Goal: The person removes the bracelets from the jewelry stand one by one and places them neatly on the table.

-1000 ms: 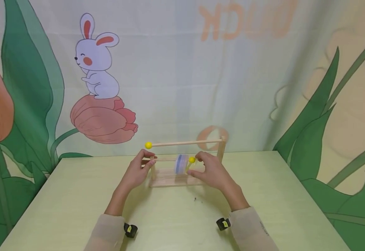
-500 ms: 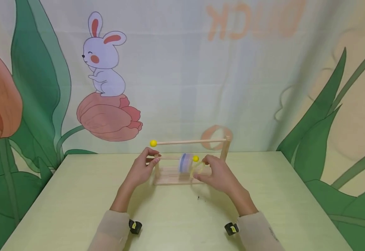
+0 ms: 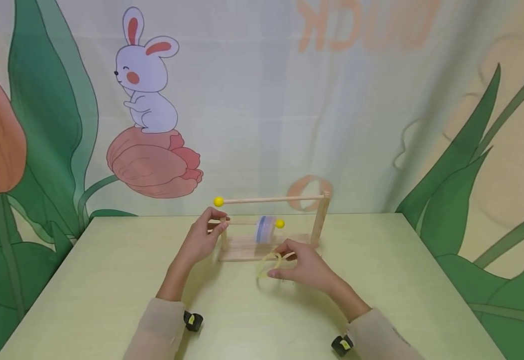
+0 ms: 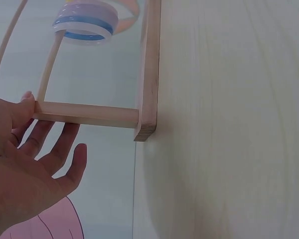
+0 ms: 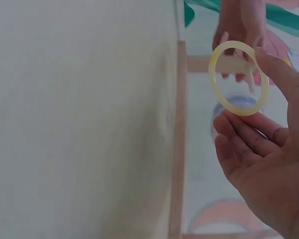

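A small wooden rack stands at the back of the table, with two rods at different heights. My left hand grips the top of its short post between thumb and fingers. Several translucent bangles, some of them blue, hang together on the lower rod near its yellow ball end. In front of the rack, off the rod, my right hand pinches a pale yellow bangle between thumb and fingertips. The right wrist view shows its round opening whole.
The upper rod carries no bangle and ends in a yellow ball on the left. Tiny dark specks lie on the table near my right hand. A printed curtain hangs right behind the table.
My right hand has drawn the yellow bangle off the lower rod's ball end and brought it down towards me, in front of the rack. My left hand keeps its grip on the post.
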